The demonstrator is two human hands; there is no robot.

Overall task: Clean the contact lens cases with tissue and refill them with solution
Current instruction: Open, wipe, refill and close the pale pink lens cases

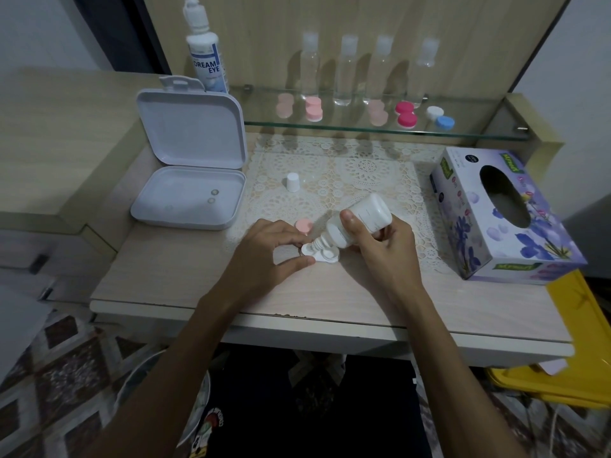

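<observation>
The right hand (380,249) is wrapped around a small white plastic bottle (358,221), tipped with its nozzle down over the white two-well lens case (322,254), which lies on the lace mat just beside the floral tissue box (506,219). The left hand (267,249) pinches the case's near end. Squeezing too hard may flood the wells. The bottle hides the wells, so their fill level cannot be seen.
</observation>
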